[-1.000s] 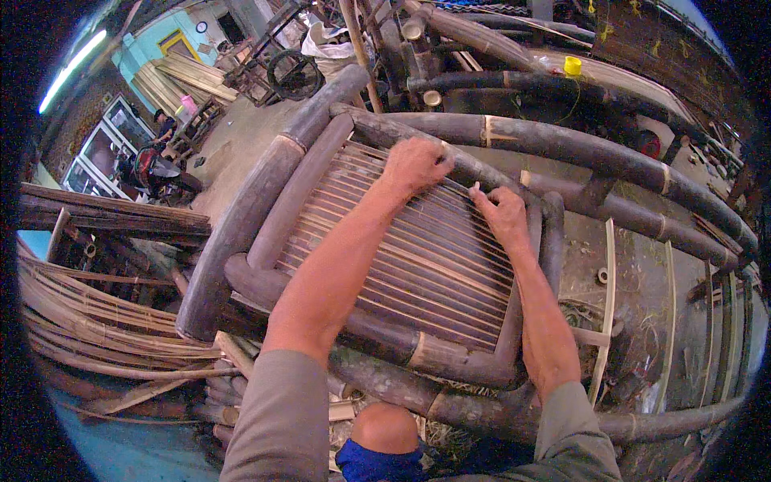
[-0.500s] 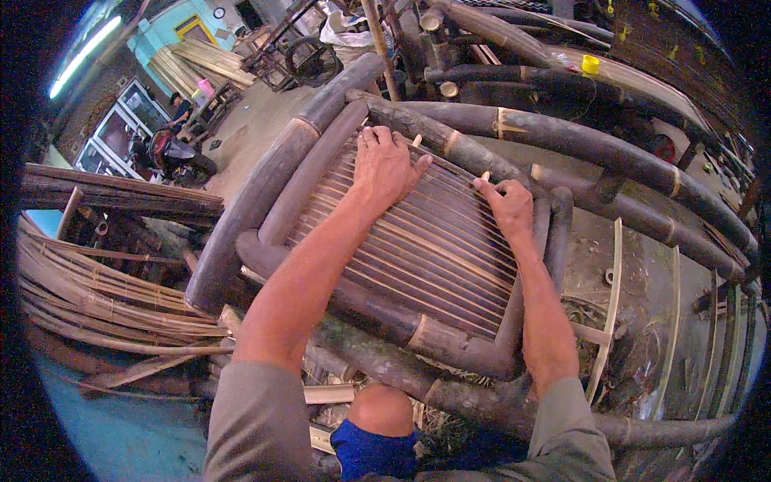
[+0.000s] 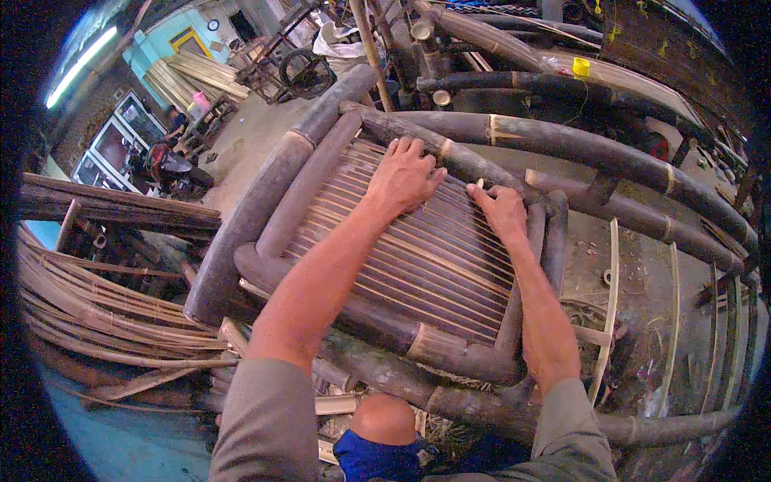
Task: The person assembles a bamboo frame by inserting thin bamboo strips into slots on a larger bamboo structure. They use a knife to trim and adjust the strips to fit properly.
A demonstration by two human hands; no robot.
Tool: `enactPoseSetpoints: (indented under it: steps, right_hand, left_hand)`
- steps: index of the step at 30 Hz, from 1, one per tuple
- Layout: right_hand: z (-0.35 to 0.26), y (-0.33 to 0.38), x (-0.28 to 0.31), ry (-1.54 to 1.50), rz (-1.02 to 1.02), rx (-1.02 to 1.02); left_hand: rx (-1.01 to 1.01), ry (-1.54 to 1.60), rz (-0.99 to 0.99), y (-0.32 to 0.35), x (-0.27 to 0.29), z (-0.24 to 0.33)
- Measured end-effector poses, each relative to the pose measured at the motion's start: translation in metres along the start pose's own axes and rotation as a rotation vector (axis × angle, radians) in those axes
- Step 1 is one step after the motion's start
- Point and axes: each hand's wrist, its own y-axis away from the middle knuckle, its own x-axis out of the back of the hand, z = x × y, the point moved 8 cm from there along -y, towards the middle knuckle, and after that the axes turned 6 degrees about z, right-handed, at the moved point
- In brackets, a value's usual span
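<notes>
Left hand (image 3: 403,178) half-open on slats (image 3: 450,263); right hand (image 3: 503,210) curled at pale peg (image 3: 480,184), grip unclear.

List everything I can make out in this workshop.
slatted bamboo panel: one, brown and tan, centre
bamboo poles: several, dark, around and behind the panel
split bamboo strips: many, tan, left
planks: several, tan, upper left
wall clock: one, pale, upper left
tube light: one, white, upper left
motorbike: one, red and dark, left background
sack: one, white, top centre
container: one, yellow, upper right
left hand: one, bare, over the panel
right hand: one, bare, panel's far right
</notes>
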Motion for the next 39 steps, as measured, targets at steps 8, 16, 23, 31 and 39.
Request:
enactPoseSetpoints:
  steps: [8,16,23,31,39]
  right_hand:
    - [0.011,-0.004,0.002,0.02,0.055,0.034]
    - [0.026,-0.006,0.0,-0.018,-0.058,-0.037]
    - [0.025,-0.006,-0.006,0.023,0.046,-0.001]
    - [0.029,-0.007,-0.006,0.006,0.029,-0.029]
    - [0.027,-0.008,-0.003,-0.035,0.048,-0.001]
  left_hand:
    - [0.057,-0.002,-0.067,-0.011,-0.016,-0.012]
    - [0.183,-0.067,0.07,-0.008,0.002,-0.023]
    - [0.281,0.015,-0.037,-0.012,-0.011,-0.052]
    - [0.227,0.119,-0.166,-0.014,-0.009,-0.047]
    - [0.23,0.114,-0.129,-0.015,-0.011,-0.048]
